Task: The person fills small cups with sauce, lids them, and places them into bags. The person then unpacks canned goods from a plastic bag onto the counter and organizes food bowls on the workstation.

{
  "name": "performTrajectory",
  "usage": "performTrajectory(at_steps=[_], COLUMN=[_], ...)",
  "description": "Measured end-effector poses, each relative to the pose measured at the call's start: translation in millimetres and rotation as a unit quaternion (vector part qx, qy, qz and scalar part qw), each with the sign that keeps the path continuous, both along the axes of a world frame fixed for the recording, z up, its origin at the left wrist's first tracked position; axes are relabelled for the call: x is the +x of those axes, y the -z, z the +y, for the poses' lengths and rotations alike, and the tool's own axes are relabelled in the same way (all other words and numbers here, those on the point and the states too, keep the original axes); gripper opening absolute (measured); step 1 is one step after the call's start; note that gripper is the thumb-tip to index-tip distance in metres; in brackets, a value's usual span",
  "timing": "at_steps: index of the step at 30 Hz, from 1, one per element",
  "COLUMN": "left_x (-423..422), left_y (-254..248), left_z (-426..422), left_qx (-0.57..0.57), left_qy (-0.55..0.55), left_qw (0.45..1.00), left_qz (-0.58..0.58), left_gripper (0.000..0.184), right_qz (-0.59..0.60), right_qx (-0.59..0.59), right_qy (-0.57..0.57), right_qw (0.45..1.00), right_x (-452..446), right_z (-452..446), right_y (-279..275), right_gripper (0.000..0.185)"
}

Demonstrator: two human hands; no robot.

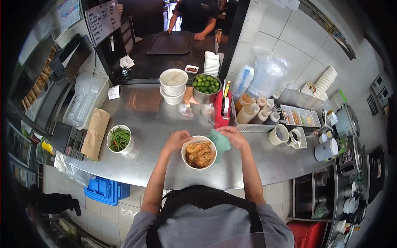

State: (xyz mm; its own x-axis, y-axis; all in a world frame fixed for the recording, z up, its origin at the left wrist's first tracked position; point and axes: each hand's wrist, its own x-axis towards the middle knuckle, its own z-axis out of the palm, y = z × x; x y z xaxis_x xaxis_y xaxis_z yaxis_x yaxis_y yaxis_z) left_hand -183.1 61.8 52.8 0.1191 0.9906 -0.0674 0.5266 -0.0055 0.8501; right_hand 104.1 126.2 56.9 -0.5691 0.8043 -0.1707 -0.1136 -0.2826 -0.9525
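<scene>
A white bowl of browned, fried-looking food stands on the steel counter in front of me. My left hand is at its upper left rim, fingers bent together; whether they hold anything is too small to tell. To the right of the bowl, my right hand is over the edge of a green cloth, near the foot of a red holder. Its thumb and fingers are bent, and their grip on the cloth is unclear. A white bowl of green beans sits to the left.
Lidded white tubs and a pot of green citrus stand at the back. Sauce bottles fill a basket at right. A brown paper bag lies left. Across the pass, a person touches a black tray.
</scene>
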Motion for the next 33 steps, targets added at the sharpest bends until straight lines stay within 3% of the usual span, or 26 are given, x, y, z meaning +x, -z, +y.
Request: performTrajectory(at_steps=[2,5,8,15,16,18,22,25,30,33], left_x=[0.6,1.4,0.4,-4.2,-8.4,-15.9,-19.5,-7.7,-0.1,1.4], left_y=[3.4,9.2,12.0,1.7,3.5,-7.2,-1.5,8.4,4.5,7.9], left_z=[4.8,11.3,6.3,2.5,-0.6,-10.9,-25.8,-37.5,-53.1,-57.9], left_qx=[0.002,0.018,0.013,0.037,0.052,-0.035,-0.1,-0.125,-0.163,-0.18], left_qy=[-0.006,0.001,0.013,-0.025,-0.038,-0.07,-0.101,-0.107,-0.099,-0.094], left_qw=[1.0,0.999,0.999,0.999,0.997,0.995,0.958,0.934,0.93,0.92], left_qz=[0.009,0.027,0.035,0.026,0.03,-0.059,-0.25,-0.318,-0.316,-0.334], left_gripper=[0.025,0.026,0.027,0.025,0.025,0.023,0.019,0.016,0.011,0.011], right_qz=[0.001,-0.024,-0.033,-0.05,-0.019,0.043,0.055,0.111,0.074,0.006], right_qx=[0.013,0.179,0.119,0.064,0.029,-0.039,-0.058,-0.064,0.008,0.078], right_qy=[0.006,-0.08,-0.149,-0.105,-0.092,-0.062,0.012,0.133,0.274,0.237], right_qw=[1.0,0.98,0.981,0.991,0.995,0.996,0.997,0.983,0.959,0.968], right_x=[-15.3,-26.2,-15.6,-21.7,-12.5,8.0,4.0,-24.4,-35.6,-38.1], right_z=[-9.0,0.4,21.5,18.4,14.2,4.4,-27.1,-46.7,-46.9,-42.1], right_y=[-8.2,2.4,4.6,8.9,12.2,15.7,31.9,37.0,19.4,22.6], right_gripper=[0.015,0.016,0.014,0.013,0.013,0.012,0.011,0.011,0.01,0.01])
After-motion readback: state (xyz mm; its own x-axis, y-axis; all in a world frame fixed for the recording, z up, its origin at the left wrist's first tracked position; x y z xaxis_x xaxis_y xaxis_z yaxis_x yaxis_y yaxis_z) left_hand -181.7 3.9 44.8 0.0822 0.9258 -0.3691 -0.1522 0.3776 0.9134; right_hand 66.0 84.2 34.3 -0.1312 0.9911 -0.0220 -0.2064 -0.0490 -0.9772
